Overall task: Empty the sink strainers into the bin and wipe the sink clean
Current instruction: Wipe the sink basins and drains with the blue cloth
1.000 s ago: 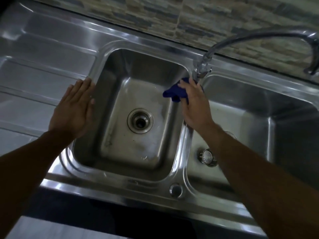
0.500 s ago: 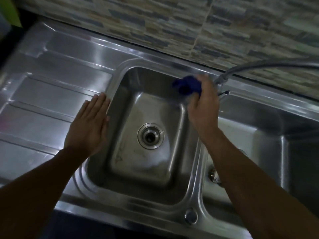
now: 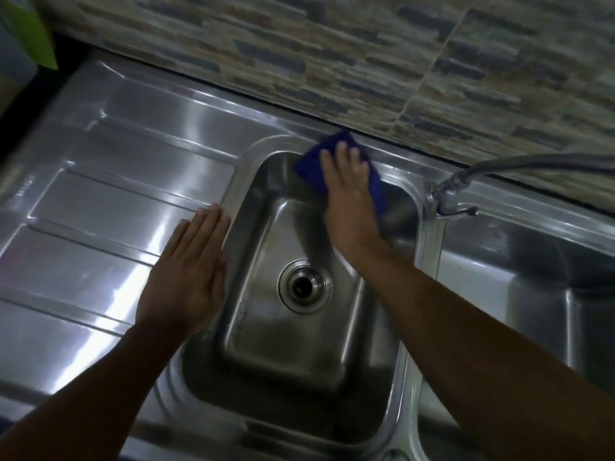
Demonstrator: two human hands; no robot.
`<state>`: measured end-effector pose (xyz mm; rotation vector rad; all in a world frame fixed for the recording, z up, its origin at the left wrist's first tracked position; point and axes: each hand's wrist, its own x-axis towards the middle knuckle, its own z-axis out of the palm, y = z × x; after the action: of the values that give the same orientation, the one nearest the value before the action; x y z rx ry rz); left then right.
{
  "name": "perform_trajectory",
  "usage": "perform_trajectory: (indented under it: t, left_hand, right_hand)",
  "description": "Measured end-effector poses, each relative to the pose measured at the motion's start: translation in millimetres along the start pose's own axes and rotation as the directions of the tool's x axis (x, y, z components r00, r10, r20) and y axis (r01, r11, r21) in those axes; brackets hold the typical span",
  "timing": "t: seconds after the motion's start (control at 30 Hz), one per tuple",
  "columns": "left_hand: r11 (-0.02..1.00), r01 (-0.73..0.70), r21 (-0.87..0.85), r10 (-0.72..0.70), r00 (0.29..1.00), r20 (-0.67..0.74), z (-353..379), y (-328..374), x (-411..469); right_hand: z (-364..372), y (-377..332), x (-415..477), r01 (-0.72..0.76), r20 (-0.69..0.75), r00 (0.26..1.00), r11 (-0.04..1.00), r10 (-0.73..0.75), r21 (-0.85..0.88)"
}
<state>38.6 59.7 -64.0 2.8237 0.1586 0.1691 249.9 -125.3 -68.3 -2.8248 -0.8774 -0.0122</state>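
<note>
A steel double sink fills the view. Its left basin (image 3: 253, 327) has a round drain (image 3: 304, 285) in the middle of its floor. My right hand (image 3: 349, 197) presses a blue cloth (image 3: 311, 164) flat against the basin's far rim and back wall, fingers spread over the cloth. My left hand (image 3: 189, 277) lies flat, palm down, on the basin's left rim beside the ribbed draining board (image 3: 109, 201), holding nothing. The right basin (image 3: 506, 294) shows at the right, partly hidden by my right forearm.
A steel tap (image 3: 466, 181) swings in from the right, its spout end over the divider between the basins. A stone-pattern tiled wall (image 3: 332, 54) runs directly behind the sink. A green object (image 3: 30, 31) stands at the far left corner.
My right hand has carried the blue cloth from near the tap spout leftward along the far rim and now lies flat on it. My left hand stays on the left rim.
</note>
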Motion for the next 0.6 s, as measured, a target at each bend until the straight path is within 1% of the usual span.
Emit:
perform_trajectory:
  t: [0.07,0.1,0.17,0.27,0.3,0.37,0.43,0.5,0.6]
  left_hand:
    - [1.000,0.004,-0.013,-0.004,1.000,0.003,-0.3,-0.7,0.6]
    - [1.000,0.003,-0.014,-0.003,1.000,0.005,0.0,-0.9,0.6]
    - [1.000,0.011,-0.013,-0.011,1.000,0.011,0.0,-1.2,0.6]
    - [1.000,0.005,-0.013,-0.005,1.000,0.011,-0.6,-1.5,-0.9]
    - [1.000,0.000,-0.014,0.000,1.000,0.009,-0.6,-1.6,-1.3]
    - [1.000,-0.013,-0.010,0.013,1.000,0.004,0.2,-2.0,-2.0]
    - [1.000,-0.021,-0.004,0.021,1.000,-0.010,0.0,-1.7,-1.9]
    - [0.999,-0.033,-0.005,0.033,0.999,-0.028,-0.6,0.3,-0.6]
    - [1.000,-0.021,-0.006,0.021,1.000,-0.019,-2.3,2.8,-1.5]
  right_hand:
    - [-1.2,-31.3,25.9,0.131,0.054,0.989,0.989,-0.135,0.063]
    - [-1.7,-43.9,36.3,0.174,0.067,0.981,0.981,-0.180,0.086]
    - [-3.0,-56.1,47.9,0.219,0.083,0.970,0.969,-0.229,0.116]
    - [-6.1,-33.4,38.2,0.231,0.092,0.967,0.971,-0.237,0.069]
    - [-7.0,-20.8,29.6,0.207,0.079,0.975,0.977,-0.210,0.041]
    - [-8.2,6.3,6.0,0.114,0.061,0.992,0.993,-0.114,-0.007]
    - [-10.3,29.7,-22.0,-0.040,0.061,0.997,0.998,0.042,-0.039]
    - [-14.3,45.9,-42.6,-0.163,0.065,0.983,0.981,0.170,-0.107]
    - [-19.0,49.2,-49.5,-0.212,0.094,0.966,0.947,0.241,-0.243]
